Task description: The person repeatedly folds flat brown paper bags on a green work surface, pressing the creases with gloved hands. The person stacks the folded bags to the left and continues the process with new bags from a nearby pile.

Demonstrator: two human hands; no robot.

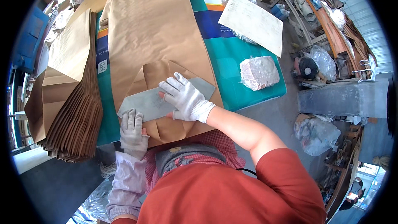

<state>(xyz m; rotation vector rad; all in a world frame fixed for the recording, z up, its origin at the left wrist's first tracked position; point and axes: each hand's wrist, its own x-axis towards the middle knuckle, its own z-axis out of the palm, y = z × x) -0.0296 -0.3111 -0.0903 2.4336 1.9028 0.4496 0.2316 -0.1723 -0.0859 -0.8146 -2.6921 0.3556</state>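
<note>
Before me lies a large brown paper bag (151,29), its near end folded into a flattened, pointed shape. A long grey flat plate (145,103) with angled ends lies slantwise across that fold. My right hand (181,95), in a white fingerless-tipped glove, rests on the plate's right part with its fingers stretched out. At the plate's left end, my gloved left hand (133,132) lies with fingers extended by the plate's lower edge and the bag's edge. Whether its fingertips press on the plate or on the paper, I cannot tell.
A thick stack of folded brown paper bags (76,120) hangs over the left edge. On the green-blue covered table (230,70) at right are a plastic-wrapped bundle (260,73) and a pale board (253,25). Scrap wood and a plastic bag (316,135) stand farther right.
</note>
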